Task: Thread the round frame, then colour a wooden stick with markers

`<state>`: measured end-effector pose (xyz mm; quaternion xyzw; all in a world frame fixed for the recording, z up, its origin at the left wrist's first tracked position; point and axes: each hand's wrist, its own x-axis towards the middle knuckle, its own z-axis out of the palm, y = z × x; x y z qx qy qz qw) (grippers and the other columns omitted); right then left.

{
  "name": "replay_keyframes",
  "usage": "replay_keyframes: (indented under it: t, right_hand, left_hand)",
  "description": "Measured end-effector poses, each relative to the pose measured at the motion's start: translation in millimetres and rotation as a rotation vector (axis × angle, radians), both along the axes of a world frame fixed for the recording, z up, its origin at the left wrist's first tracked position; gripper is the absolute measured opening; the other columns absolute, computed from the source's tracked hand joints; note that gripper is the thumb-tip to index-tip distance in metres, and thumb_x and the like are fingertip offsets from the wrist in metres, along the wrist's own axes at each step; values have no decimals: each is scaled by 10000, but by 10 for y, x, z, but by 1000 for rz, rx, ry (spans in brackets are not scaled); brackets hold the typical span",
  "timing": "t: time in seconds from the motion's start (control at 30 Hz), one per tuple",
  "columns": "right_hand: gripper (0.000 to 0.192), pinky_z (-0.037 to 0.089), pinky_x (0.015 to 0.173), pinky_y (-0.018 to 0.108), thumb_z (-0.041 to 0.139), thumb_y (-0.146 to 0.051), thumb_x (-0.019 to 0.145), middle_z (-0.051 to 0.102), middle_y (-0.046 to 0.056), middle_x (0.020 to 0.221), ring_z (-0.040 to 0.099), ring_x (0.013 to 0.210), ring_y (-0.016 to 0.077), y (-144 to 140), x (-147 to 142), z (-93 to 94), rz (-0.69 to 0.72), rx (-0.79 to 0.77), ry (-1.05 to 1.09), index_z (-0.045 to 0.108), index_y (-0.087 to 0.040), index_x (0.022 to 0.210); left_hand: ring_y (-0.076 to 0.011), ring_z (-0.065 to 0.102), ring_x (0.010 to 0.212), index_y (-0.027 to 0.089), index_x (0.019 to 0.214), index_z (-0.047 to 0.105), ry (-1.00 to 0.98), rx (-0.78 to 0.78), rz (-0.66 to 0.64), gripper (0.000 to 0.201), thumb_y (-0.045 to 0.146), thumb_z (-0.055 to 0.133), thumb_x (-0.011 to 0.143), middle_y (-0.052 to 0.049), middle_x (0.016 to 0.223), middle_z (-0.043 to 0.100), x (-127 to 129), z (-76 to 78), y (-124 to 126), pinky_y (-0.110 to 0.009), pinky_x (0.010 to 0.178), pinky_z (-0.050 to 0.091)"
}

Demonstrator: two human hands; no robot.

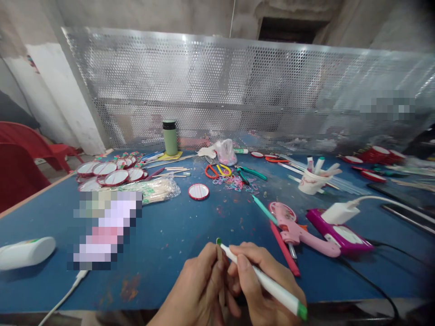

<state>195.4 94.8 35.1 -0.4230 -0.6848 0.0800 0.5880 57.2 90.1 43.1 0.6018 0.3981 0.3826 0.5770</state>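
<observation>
A white marker (261, 280) is gripped in the right hand (261, 285); what seems a thin stick (220, 258) is pinched by the left hand (200, 290) over the blue worktop (170, 235).

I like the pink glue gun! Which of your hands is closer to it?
Right. The right hand, holding a white marker, sits just below-left of the pink glue gun; the left hand is farther left.

Right hand (261, 283) grips white marker (263, 280); left hand (199, 290) alongside, touching.
</observation>
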Motion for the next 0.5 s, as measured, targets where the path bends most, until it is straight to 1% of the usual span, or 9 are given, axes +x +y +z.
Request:
replay_keyframes:
  t: [0.07, 0.17, 0.3, 0.5]
  right_hand:
    - [154, 577, 663, 284, 574, -181, 892, 716, 25, 646, 708, 643, 181, 4, -3, -1, -8, 6, 38, 727, -185, 877]
    - [148, 575, 656, 282, 584, -159, 883, 720, 20, 652, 701, 623, 171, 6, -3, 1, 23, 8, 18, 729, -185, 877]
    - [160, 558, 604, 273, 577, -194, 890, 722, 28, 657, 702, 634, 179, 1, -25, -16, -12, -19, 75, 734, -193, 863]
    - [152, 542, 614, 266, 577, -190, 897, 694, 14, 627, 671, 591, 160, 2, -66, -21, -3, -2, 128, 724, -193, 859]
  left_hand:
    - [-88, 538, 369, 210, 850, 421, -9, 7, -3, 448, 637, 327, 949, 26, 492, 574, -6, -4, 2, -143, 378, 358]
    - [-83, 533, 365, 203, 840, 424, -17, 17, 0, 444, 622, 332, 955, 29, 476, 564, -7, -16, 9, -140, 382, 360]
    - [-77, 523, 351, 200, 848, 429, 3, 12, -3, 453, 627, 324, 954, 6, 503, 610, -1, -34, 15, -136, 362, 335]
    - [-72, 530, 350, 200, 841, 432, -6, 0, 3, 450, 622, 327, 958, -16, 543, 656, 6, -49, 4, -137, 360, 344]
